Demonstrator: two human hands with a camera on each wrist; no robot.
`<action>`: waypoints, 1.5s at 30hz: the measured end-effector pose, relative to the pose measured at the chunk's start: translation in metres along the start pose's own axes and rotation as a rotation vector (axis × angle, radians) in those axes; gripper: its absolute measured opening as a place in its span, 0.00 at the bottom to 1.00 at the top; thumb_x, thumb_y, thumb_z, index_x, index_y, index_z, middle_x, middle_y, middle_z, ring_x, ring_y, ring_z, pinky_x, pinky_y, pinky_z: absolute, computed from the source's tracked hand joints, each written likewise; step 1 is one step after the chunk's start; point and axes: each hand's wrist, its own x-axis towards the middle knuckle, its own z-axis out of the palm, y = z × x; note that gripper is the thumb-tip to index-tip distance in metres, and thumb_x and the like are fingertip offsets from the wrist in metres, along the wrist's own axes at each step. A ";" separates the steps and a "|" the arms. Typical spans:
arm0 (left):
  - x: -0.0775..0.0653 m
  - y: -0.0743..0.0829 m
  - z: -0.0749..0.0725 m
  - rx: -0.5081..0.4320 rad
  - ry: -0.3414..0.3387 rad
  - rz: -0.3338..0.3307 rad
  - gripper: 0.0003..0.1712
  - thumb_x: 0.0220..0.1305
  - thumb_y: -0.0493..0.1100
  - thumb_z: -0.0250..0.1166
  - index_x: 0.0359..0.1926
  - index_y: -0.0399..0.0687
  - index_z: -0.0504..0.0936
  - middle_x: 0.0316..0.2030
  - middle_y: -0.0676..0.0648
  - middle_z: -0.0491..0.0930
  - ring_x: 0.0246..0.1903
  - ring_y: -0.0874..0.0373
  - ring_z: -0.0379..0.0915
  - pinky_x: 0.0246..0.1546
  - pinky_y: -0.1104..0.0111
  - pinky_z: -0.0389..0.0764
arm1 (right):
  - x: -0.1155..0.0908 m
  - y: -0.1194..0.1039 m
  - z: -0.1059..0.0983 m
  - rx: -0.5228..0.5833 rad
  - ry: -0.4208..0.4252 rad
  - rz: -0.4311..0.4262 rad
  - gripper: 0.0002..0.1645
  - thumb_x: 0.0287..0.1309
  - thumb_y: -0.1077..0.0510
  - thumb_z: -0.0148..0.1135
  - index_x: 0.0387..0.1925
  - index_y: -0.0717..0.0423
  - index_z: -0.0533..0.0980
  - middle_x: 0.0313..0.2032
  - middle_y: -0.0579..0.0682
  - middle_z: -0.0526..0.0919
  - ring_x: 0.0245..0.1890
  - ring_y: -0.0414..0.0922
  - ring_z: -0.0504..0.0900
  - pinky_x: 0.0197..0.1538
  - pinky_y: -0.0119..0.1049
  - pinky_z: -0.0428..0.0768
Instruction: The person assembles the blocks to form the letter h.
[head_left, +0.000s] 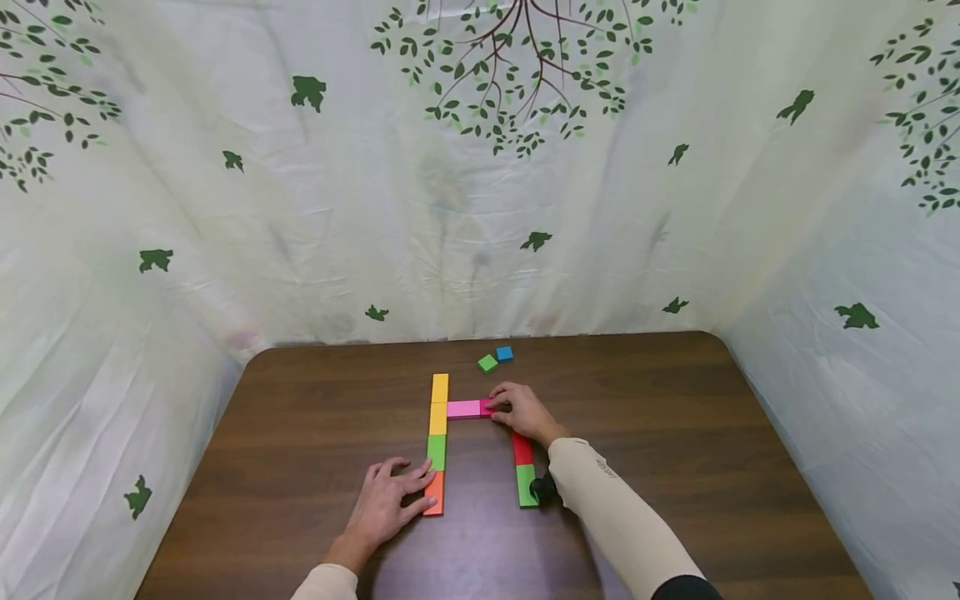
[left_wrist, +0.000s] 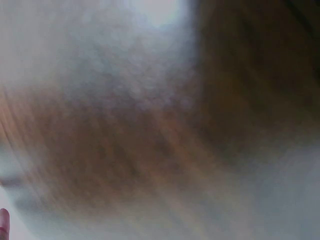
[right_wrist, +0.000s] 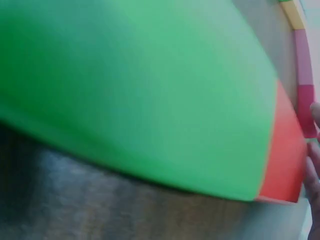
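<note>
My right hand (head_left: 525,412) pinches a magenta block (head_left: 486,407) between thumb and fingers, where it meets the end of a pink block (head_left: 462,409). The pink block touches a column of two yellow blocks (head_left: 438,418), a green block (head_left: 437,452) and an orange block (head_left: 434,493). On the lower end of that column rest the fingertips of my left hand (head_left: 386,504), by the orange block. Below my right hand lie a red block (head_left: 522,450) and a green block (right_wrist: 150,100) end to end. In the left wrist view, only a fingertip (left_wrist: 4,222) shows; the rest is blurred.
A loose green block (head_left: 487,362) and a blue block (head_left: 505,353) lie at the back of the brown wooden table (head_left: 315,417). A white leaf-patterned curtain (head_left: 465,275) stands behind it. A black round wrist piece (head_left: 543,490) overlaps the right green block.
</note>
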 end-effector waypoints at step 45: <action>-0.002 -0.003 0.002 -0.003 0.039 0.030 0.29 0.55 0.62 0.67 0.55 0.56 0.82 0.57 0.57 0.78 0.54 0.48 0.69 0.54 0.51 0.64 | 0.031 0.016 -0.023 -0.402 -0.128 -0.095 0.17 0.60 0.63 0.63 0.51 0.60 0.81 0.59 0.56 0.75 0.61 0.53 0.72 0.62 0.44 0.69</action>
